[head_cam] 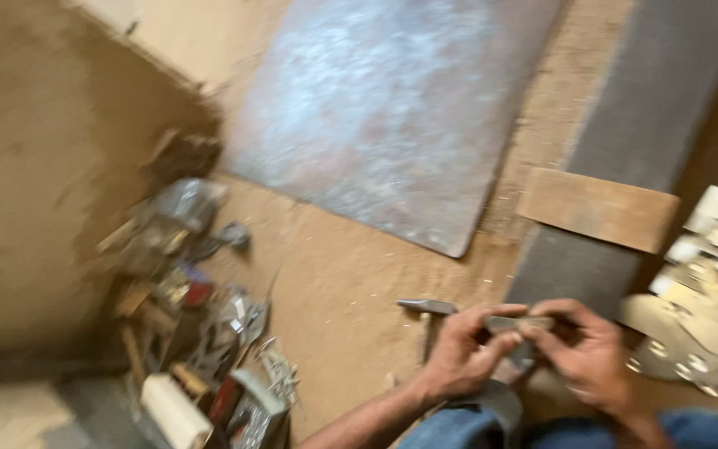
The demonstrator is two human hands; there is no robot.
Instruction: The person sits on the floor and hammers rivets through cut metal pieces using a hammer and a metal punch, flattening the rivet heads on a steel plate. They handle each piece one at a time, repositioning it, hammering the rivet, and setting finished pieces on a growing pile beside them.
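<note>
Pinching a small flat grey metal piece between them, the left hand and the right hand meet just above the person's knees, clad in blue fabric. The fingers of both hands are narrowly closed on the piece, which spans the gap from one hand to the other; motion blur hides its exact shape. Just beyond the left fingers, a hammer lies on the sandy floor, head up-frame, untouched. Farther off ahead lies a large dull metal sheet; ahead and right of the right fingers a wooden board rests across a dark grey strip. Pale cut shapes are heaped to the right, and a clutter of small tools and scraps well to the left. Judged from the grip, the step in hand is adjusting or inspecting the piece; any next move calls for one hand to keep it steady.
</note>
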